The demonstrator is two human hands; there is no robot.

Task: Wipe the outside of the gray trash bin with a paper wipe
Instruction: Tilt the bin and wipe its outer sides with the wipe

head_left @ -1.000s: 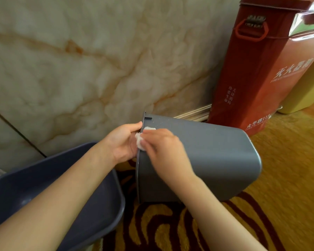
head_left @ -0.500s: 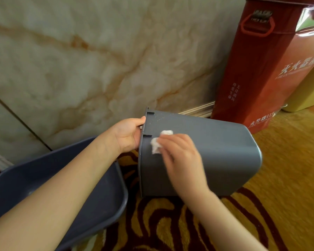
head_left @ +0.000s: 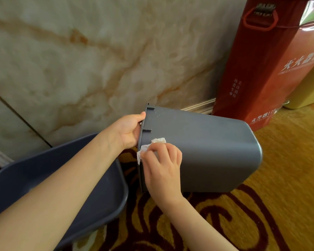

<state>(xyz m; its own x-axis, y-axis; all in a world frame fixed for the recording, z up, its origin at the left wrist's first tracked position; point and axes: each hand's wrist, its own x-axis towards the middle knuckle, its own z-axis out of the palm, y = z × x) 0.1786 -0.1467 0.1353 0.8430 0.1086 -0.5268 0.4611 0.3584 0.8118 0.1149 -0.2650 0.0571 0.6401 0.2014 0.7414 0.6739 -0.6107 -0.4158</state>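
The gray trash bin (head_left: 207, 151) lies tipped on its side between both hands, its open mouth toward the left hand (head_left: 129, 129), which grips the rim. The right hand (head_left: 163, 165), fingers curled, pinches a crumpled paper wipe (head_left: 158, 141) against the bin's side by the rim. A dark basin (head_left: 105, 200) sits under the left forearm. A red box (head_left: 252, 78) stands beyond the right hand.
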